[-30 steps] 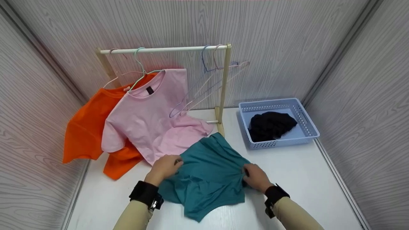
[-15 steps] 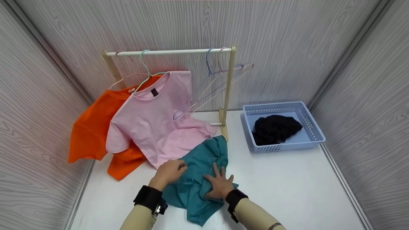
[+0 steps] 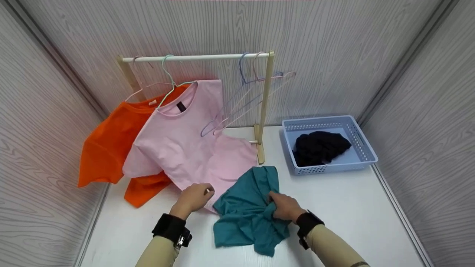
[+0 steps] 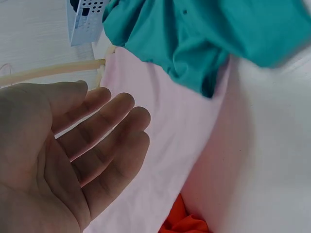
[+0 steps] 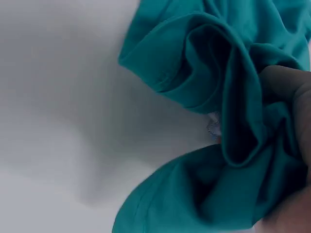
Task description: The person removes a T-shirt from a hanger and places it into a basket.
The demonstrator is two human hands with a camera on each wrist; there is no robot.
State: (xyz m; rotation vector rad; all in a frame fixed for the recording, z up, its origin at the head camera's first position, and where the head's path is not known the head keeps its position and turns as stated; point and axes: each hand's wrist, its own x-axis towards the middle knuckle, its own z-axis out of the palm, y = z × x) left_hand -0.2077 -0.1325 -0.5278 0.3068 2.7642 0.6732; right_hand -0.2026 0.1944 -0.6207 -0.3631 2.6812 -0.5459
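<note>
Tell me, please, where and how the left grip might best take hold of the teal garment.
Probably its left edge, from the left: the teal garment is free there, nearest the left grip, while the right grip pinches folds at its right.

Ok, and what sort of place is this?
Likely a small booth for handling clothes: grain-patterned panels rise on three sides of a white table, a rack carries a pink shirt and an orange shirt, and the right hand grips a teal garment.

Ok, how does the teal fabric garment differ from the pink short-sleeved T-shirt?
The teal fabric garment is bunched in the right grip; the pink short-sleeved T-shirt hangs on a mint-green hanger. The teal garment looks smaller, the pink T-shirt spread wider. Both are creased.
</note>
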